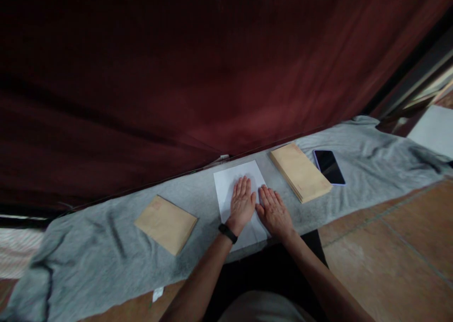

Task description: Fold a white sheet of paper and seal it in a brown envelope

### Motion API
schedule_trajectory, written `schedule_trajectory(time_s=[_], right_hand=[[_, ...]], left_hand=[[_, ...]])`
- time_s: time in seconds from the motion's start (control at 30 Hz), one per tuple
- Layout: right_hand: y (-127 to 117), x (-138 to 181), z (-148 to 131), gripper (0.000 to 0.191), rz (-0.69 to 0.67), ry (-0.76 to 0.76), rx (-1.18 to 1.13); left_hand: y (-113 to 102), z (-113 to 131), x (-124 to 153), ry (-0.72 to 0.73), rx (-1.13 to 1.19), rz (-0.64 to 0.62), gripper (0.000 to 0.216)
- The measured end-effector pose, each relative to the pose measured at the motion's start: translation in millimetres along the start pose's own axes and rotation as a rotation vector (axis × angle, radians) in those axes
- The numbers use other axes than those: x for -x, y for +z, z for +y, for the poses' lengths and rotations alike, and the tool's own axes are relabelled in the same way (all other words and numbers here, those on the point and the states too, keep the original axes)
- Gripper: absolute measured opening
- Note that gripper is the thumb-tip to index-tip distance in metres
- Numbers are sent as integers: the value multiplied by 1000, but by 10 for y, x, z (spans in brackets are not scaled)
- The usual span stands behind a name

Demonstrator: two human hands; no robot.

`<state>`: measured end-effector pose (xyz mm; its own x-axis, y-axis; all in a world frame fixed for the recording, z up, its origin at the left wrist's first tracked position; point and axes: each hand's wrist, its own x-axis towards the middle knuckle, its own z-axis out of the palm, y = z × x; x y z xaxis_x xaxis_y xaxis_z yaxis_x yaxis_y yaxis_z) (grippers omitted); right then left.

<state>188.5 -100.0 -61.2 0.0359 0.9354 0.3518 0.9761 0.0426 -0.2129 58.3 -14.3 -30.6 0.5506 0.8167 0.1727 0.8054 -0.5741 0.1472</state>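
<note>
A white sheet of paper (226,186) lies on the grey cloth (106,256) in front of me. My left hand (242,203), with a black band on its wrist, lies flat on the sheet with fingers stretched out. My right hand (273,212) rests flat beside it, thumbs nearly touching, on the sheet's right edge. Neither hand holds anything. A single brown envelope (165,224) lies to the left of the sheet. A stack of brown envelopes (300,172) lies to the right.
A dark phone (329,167) lies face up just right of the envelope stack. A dark red curtain (198,67) hangs behind the cloth. Brown floor tiles (399,246) show at the right, and a pale panel (433,129) at the far right.
</note>
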Motion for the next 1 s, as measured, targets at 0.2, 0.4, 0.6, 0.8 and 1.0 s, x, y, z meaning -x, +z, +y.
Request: schedule_trajectory(time_s=[0.2, 0.4, 0.6, 0.8, 1.0], right_hand=[[23, -10, 1, 59, -6, 7, -14], [18, -1, 2, 60, -23, 36, -45], [65, -401, -197, 54, -48, 66, -130], [338, -1093, -501, 50, -121, -45, -175], [436, -1286, -267, 53, -146, 9, -97]], left_hand=[[200, -190, -391, -65, -31, 1, 59], [152, -780, -191, -243, -98, 99, 62], [155, -907, -49, -235, -103, 125, 60], [142, -885, -62, -211, -119, 127, 60], [148, -886, -53, -237, -121, 123, 60]])
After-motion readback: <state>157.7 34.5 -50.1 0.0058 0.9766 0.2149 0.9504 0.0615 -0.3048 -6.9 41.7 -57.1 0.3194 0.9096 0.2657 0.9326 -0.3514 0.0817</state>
